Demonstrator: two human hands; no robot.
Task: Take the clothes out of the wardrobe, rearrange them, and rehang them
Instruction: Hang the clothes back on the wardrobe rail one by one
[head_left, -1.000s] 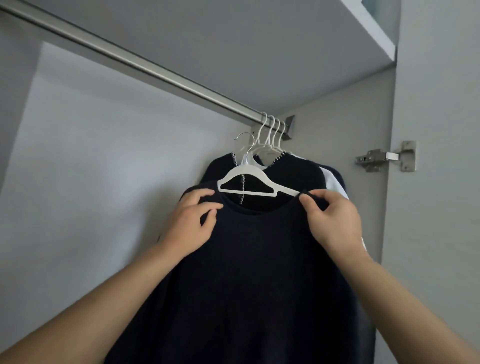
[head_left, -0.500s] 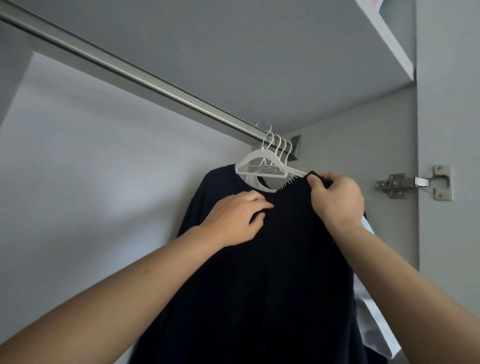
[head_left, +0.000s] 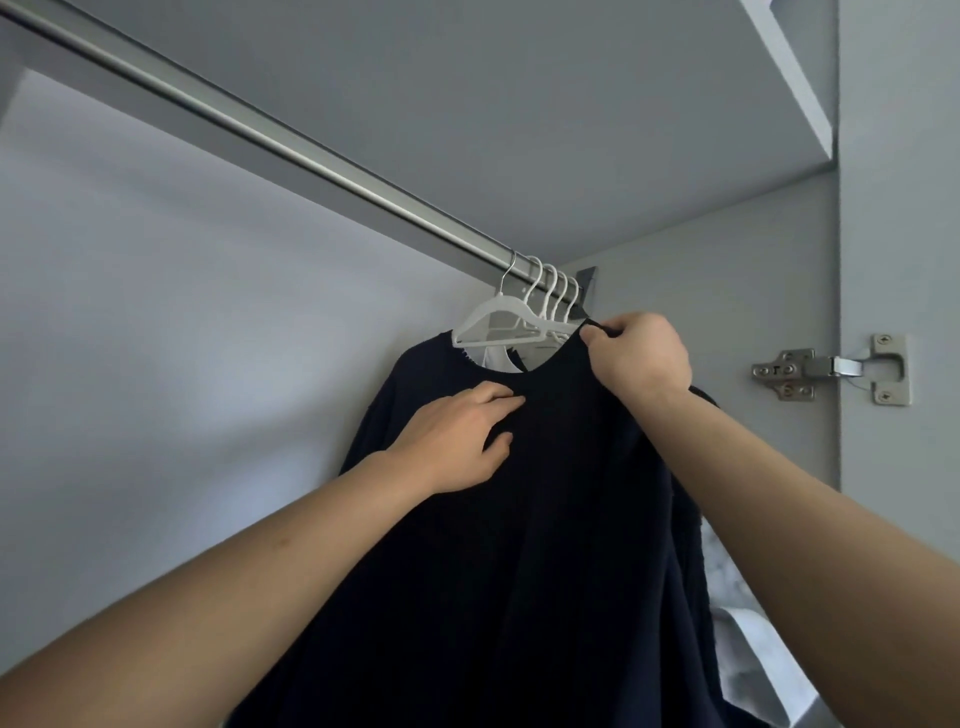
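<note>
Right fingers (head_left: 597, 332) pinch top (head_left: 519, 519) at neckline's right shoulder; left hand (head_left: 457, 436) lies flat on chest, fingers relaxed, grasping nothing. Change: hanger (head_left: 493, 327), off rod (head_left: 311, 156) a second ago, now hooked beside three others. Rehang of this piece looks done; only smoothing left. Top hangs at rod's right end, long axis vertical, neck up, front toward camera.

We now have the dark top (head_left: 519, 545) hanging from the rail (head_left: 322, 171): its white hanger (head_left: 480, 325), held clear below the rail a second ago, sits hooked beside the other hangers (head_left: 553, 291). Our left hand (head_left: 457, 436) has opened and lies flat on the chest below the neckline. Our right hand (head_left: 641, 356) has risen with the shoulder and pinches the collar edge.
</note>
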